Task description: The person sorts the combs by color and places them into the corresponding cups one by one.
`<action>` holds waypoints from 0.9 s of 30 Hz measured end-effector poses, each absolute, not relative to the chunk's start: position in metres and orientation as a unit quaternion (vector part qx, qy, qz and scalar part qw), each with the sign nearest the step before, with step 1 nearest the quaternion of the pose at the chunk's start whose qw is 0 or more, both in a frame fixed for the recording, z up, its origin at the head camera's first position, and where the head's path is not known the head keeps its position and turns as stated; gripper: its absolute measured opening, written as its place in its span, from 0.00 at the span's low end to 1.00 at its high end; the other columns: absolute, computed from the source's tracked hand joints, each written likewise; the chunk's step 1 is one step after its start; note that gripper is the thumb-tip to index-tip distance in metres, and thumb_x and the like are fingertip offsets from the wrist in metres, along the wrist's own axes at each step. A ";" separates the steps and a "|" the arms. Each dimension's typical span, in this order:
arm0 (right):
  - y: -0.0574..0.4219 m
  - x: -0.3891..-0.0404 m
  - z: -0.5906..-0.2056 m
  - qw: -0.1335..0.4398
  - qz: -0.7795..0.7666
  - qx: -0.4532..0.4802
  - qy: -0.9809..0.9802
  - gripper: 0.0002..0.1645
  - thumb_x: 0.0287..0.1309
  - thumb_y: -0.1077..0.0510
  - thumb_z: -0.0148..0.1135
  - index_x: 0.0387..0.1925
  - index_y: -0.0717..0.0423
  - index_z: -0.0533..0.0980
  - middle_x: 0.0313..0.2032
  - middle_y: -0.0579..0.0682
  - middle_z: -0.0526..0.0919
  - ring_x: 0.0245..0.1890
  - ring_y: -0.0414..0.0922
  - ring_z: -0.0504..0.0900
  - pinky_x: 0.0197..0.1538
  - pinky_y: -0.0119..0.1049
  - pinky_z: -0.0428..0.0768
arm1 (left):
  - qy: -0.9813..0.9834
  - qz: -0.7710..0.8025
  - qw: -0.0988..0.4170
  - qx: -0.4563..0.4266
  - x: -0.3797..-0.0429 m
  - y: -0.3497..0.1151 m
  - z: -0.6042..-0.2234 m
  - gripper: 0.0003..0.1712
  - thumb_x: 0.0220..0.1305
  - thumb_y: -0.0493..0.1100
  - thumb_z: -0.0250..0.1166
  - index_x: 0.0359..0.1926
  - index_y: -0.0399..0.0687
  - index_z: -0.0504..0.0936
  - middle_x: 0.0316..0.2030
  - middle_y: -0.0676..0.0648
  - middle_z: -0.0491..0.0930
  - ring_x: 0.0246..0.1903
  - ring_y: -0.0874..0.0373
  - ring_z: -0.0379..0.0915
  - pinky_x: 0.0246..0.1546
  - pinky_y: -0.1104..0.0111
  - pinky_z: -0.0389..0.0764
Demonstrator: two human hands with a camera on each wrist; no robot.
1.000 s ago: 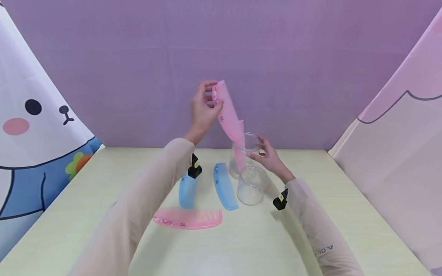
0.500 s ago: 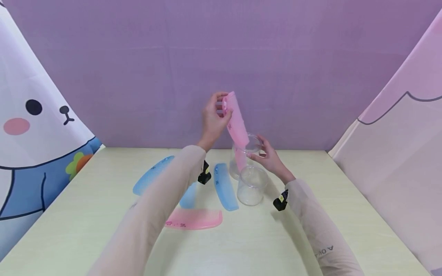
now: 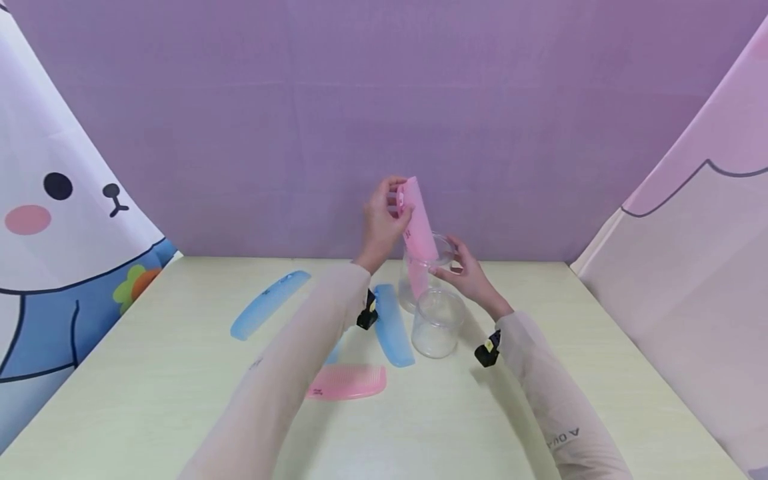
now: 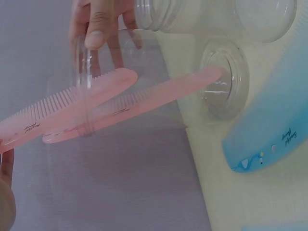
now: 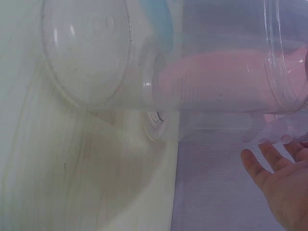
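The left hand (image 3: 387,217) pinches a pink comb (image 3: 419,230), tip inside the rear jar (image 3: 408,288) at that hand's four o'clock, the right hand (image 3: 474,280) gripping that jar: apparently the inserting step, calling for lowering beside the other comb (image 4: 168,91).

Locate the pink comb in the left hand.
Head view, slightly right of centre: the pink comb slants from the left hand into the rear clear jar.

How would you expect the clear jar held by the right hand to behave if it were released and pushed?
The clear jar is probably light for its size, since its see-through walls look thin. It may tip readily, being taller than wide, with a pink comb inside leaning past its rim. Its smooth, glossy sides might prove slippery.
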State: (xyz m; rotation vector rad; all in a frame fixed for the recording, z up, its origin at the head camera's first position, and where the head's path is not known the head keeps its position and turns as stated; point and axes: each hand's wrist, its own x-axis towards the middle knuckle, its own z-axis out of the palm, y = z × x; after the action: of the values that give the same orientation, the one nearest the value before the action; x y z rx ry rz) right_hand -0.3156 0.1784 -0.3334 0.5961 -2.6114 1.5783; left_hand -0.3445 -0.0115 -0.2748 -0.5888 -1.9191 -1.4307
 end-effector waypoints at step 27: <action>0.178 -0.316 -0.335 0.020 0.505 0.188 -0.842 0.49 0.56 0.57 0.61 0.70 0.56 0.43 0.70 0.60 0.47 0.65 0.61 0.57 0.62 0.57 0.63 | -0.807 -0.484 0.255 -0.222 -0.350 0.000 -0.312 0.22 0.54 0.32 0.63 0.51 0.44 0.71 0.45 0.45 0.75 0.39 0.56 0.75 0.38 0.73 0.80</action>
State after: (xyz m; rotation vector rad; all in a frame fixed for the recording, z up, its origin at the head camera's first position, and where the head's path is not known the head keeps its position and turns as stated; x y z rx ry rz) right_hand -0.3163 0.1781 -0.3354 0.5831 -2.6137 1.5660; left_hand -0.3504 0.0003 -0.3117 -0.6024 -2.1921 -1.3149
